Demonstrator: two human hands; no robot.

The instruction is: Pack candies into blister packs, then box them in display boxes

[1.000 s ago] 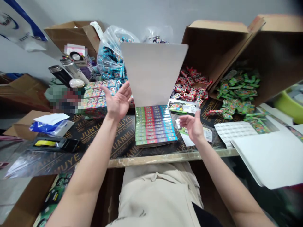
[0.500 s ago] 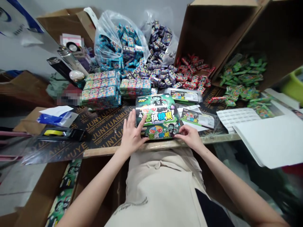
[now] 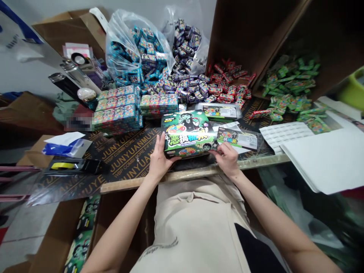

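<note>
A green-and-black printed candy box (image 3: 187, 131) sits between my two hands near the table's front edge, its lid closed. My left hand (image 3: 161, 159) grips the box's left side, fingers along the side and thumb at the lower front edge. At the lower right front corner, my right hand (image 3: 227, 157) pinches the box with curled fingers. Just right of the box lies a flat printed card (image 3: 239, 139) in clear film. Behind it is a similar printed pack (image 3: 220, 111).
Stacked small candy boxes (image 3: 116, 108) stand at left, with a tape dispenser (image 3: 72, 166) before them. Blue candies fill a plastic bag (image 3: 145, 49); purple, red candies (image 3: 227, 89) and green candies (image 3: 290, 83) lie behind. White paper sheets (image 3: 327, 151) lie right; an open carton (image 3: 54, 235) stands below left.
The box has shifted slightly back from the table edge and its front tips downward. My left fingers have moved from spread over the front to the left side; my right hand stays at the corner.
</note>
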